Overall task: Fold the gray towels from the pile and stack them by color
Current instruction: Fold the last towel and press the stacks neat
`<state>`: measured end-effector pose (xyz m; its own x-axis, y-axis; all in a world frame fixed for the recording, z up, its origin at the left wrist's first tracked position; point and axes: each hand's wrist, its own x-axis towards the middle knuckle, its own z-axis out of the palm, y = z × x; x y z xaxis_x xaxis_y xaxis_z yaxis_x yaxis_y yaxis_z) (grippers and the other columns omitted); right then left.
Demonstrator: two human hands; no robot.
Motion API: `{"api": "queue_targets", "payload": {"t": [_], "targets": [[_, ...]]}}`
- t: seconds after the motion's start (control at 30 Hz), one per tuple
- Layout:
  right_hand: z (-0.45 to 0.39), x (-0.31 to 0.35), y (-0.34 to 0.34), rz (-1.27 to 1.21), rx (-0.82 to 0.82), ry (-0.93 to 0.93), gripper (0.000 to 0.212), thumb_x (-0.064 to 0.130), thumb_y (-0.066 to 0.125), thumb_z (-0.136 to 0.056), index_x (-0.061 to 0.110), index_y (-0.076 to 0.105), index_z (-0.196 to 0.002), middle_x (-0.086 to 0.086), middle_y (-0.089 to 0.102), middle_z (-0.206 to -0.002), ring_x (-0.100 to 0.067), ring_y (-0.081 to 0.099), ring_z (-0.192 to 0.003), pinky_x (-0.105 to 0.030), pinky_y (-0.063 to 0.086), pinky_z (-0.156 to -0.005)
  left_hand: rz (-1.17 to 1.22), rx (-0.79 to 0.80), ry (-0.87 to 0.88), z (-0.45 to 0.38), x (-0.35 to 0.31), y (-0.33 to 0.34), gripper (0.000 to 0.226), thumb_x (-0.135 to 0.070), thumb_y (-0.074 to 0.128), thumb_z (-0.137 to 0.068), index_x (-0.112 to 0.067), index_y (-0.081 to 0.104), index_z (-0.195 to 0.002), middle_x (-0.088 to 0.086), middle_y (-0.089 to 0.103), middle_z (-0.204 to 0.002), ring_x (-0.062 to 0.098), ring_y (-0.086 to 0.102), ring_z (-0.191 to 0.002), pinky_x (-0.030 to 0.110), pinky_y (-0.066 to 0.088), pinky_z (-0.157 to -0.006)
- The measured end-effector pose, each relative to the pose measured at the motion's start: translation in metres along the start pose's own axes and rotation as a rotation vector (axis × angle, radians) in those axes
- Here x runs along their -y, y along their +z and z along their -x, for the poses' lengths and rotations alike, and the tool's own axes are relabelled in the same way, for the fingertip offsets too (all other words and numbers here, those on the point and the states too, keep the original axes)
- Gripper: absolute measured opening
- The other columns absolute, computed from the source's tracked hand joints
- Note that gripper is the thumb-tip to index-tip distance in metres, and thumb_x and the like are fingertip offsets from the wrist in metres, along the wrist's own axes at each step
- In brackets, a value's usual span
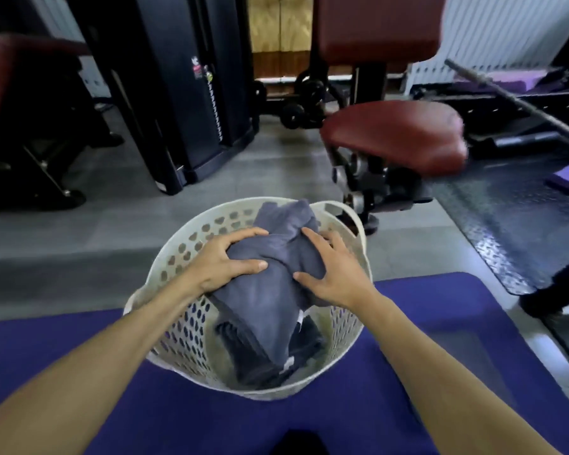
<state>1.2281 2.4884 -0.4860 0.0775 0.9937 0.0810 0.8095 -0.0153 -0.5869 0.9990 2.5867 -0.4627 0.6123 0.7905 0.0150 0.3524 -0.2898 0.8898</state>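
Head view: both bare hands grip a bunched slate-gray terry towel above a round cream perforated plastic laundry basket that stands on a purple exercise mat. The left hand clutches the bundle's left side, thumb on top; the right hand presses and curls around its right side. Darker cloth lies deeper inside. Likely risk: the towel's hanging tail may snag the rim or drag other cloth out, tipping the light basket.
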Motion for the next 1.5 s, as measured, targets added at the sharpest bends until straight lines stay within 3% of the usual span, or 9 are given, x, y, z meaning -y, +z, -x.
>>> {"api": "queue_targets", "payload": {"t": [0.13,0.3,0.53,0.83,1.07,1.17,1.3,1.4,1.5], "targets": [[-0.005,-0.026,0.026,-0.042,0.101,0.094,0.087,0.033,0.076,-0.082,0.024,0.028,-0.154,-0.002,0.034,-0.143,-0.023,0.044,-0.128,-0.015,0.03,-0.094,-0.009,0.133,-0.128,-0.022,0.04,0.006,0.054,-0.019,0.084,-0.076,-0.044,0.063,-0.118,-0.031,0.055,-0.128,-0.022,0.044,-0.118,-0.001,0.032,-0.094],[-0.021,-0.038,0.034,-0.039,0.114,0.151,0.074,0.035,0.074,-0.08,0.032,0.04,-0.145,0.002,0.04,-0.128,-0.02,0.053,-0.107,-0.029,0.044,-0.093,0.078,0.372,-0.281,-0.063,0.089,-0.004,0.056,-0.008,0.078,-0.08,-0.035,0.059,-0.126,-0.03,0.054,-0.131,-0.016,0.05,-0.118,0.004,0.037,-0.095],[-0.036,-0.065,0.076,0.238,0.794,0.415,0.042,0.032,0.066,-0.085,0.015,0.057,-0.123,-0.006,0.062,-0.116,-0.027,0.061,-0.104,-0.034,0.052,-0.088,-0.658,0.669,-0.545,-0.067,0.197,0.03,0.081,-0.032,0.076,-0.084,-0.033,0.032,-0.152,0.006,0.024,-0.16,0.024,0.026,-0.145,0.03,0.024,-0.117],[-0.036,-0.079,0.072,0.066,0.561,0.455,0.042,0.027,0.067,-0.087,0.017,0.055,-0.126,-0.006,0.063,-0.113,-0.026,0.062,-0.101,-0.031,0.051,-0.084,-0.912,0.798,-0.297,-0.037,0.193,0.068,0.066,-0.049,0.058,-0.086,-0.053,0.03,-0.146,-0.001,0.001,-0.165,0.024,0.005,-0.151,0.046,0.017,-0.121],[-0.011,-0.051,0.066,0.038,0.595,0.368,0.048,0.023,0.064,-0.093,0.016,0.05,-0.139,-0.003,0.063,-0.123,-0.023,0.061,-0.108,-0.034,0.05,-0.095,-0.997,1.042,-0.305,-0.005,0.185,0.075,0.069,-0.03,0.058,-0.094,-0.05,0.023,-0.15,-0.006,-0.007,-0.165,0.02,-0.002,-0.152,0.043,0.016,-0.122],[0.003,-0.037,0.059,0.016,0.494,0.305,0.042,0.021,0.062,-0.094,0.015,0.054,-0.135,-0.003,0.067,-0.118,-0.021,0.063,-0.108,-0.034,0.05,-0.095,-0.827,0.916,-0.374,-0.011,0.173,0.08,0.056,-0.019,0.056,-0.094,-0.041,0.044,-0.144,-0.001,0.019,-0.163,0.021,0.02,-0.149,0.039,0.021,-0.121],[0.04,-0.027,0.032,-0.167,0.178,0.264,0.032,0.015,0.065,-0.092,0.015,0.065,-0.124,0.001,0.07,-0.106,-0.012,0.067,-0.097,-0.027,0.053,-0.092,-0.54,0.604,-0.378,-0.017,0.143,0.086,0.04,-0.013,0.059,-0.091,-0.032,0.064,-0.126,-0.004,0.06,-0.136,0.014,0.057,-0.12,0.028,0.044,-0.102],[0.082,-0.025,0.0,-0.272,-0.073,0.275,0.025,0.011,0.066,-0.09,0.017,0.07,-0.114,0.01,0.07,-0.093,-0.002,0.066,-0.088,-0.011,0.049,-0.085,-0.111,0.342,-0.322,-0.008,0.093,0.087,0.028,-0.011,0.064,-0.093,-0.033,0.067,-0.111,-0.001,0.071,-0.115,0.005,0.065,-0.103,0.027,0.052,-0.093],[0.137,-0.041,-0.025,-0.328,-0.209,0.347,0.025,0.008,0.068,-0.088,0.031,0.069,-0.097,0.014,0.071,-0.081,-0.003,0.068,-0.08,-0.013,0.051,-0.079,0.103,0.296,-0.213,0.011,0.028,0.101,0.026,-0.008,0.064,-0.093,-0.028,0.069,-0.109,0.0,0.074,-0.104,0.003,0.068,-0.09,0.02,0.051,-0.085]]}}
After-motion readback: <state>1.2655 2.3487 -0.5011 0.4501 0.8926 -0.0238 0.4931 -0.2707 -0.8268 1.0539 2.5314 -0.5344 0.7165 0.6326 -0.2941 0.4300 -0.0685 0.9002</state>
